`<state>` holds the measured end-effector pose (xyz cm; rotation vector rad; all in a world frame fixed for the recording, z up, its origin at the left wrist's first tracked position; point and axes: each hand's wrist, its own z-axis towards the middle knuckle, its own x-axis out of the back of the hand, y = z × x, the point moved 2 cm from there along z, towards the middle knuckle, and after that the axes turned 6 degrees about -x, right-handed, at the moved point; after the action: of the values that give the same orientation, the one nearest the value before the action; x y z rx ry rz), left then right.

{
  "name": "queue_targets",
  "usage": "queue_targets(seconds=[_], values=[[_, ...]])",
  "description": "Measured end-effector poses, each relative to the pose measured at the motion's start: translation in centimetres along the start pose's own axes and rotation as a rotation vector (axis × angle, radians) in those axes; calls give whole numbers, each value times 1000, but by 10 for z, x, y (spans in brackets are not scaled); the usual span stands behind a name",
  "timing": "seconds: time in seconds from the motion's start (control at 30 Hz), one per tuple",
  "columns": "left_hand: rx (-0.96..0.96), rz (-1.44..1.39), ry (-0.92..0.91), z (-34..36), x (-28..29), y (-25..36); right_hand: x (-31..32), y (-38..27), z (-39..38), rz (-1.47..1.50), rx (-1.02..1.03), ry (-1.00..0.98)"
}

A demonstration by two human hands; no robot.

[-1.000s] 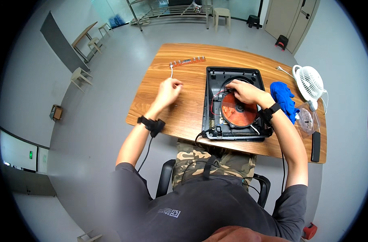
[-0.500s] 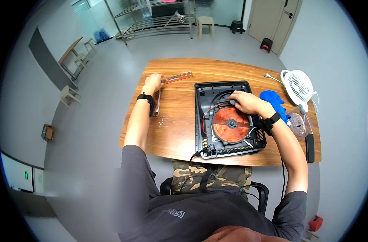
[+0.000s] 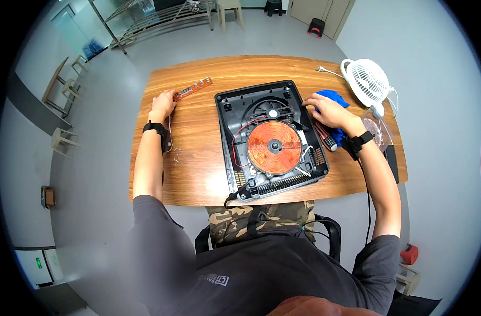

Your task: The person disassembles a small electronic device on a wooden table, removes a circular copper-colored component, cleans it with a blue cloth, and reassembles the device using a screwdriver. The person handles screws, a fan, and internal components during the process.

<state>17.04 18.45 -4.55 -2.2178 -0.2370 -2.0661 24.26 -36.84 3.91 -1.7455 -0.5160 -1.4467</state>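
Observation:
My left hand (image 3: 164, 104) is closed around the near end of a narrow reddish-brown circuit board (image 3: 194, 88) with several round silver buttons, at the table's far left. A thin white cable hangs from beneath that hand. In the middle lies an opened induction cooker (image 3: 227, 124), its black shell exposing a round copper coil (image 3: 261, 150) and a fan (image 3: 264, 109). Beside the shell's far right rim is my right hand (image 3: 329, 111), fingers loosely apart, fingertips at the rim. Whether they press on it is unclear. A blue cloth (image 3: 332, 97) lies partly under this hand.
A white fan (image 3: 368, 81) stands at the table's far right, near a clear container (image 3: 375, 129) and a black block (image 3: 391, 163). A red-and-black tool (image 3: 327, 141) lies against the shell's right side. Small screws (image 3: 177, 156) lie scattered on the left.
My right hand has left the cooker's fan and moved right to the rim. The cooker has turned slightly counterclockwise, and the red-and-black tool now shows beside it. My left hand stays at the board.

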Motion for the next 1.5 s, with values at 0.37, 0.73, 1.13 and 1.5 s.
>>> queue_targets(seconds=[0.37, 0.73, 1.13, 1.5], values=[[12, -31, 98, -23, 17, 8, -9, 12, -54, 37, -24, 78], [-209, -314, -28, -110, 35, 0, -22, 1, -76, -171, -127, 36], [-453, -139, -69, -153, 15, 43, -46, 16, -64, -253, -265, -136], [-463, -92, -94, -166, 12, 45, -58, 26, -66, -151, -269, -163]])
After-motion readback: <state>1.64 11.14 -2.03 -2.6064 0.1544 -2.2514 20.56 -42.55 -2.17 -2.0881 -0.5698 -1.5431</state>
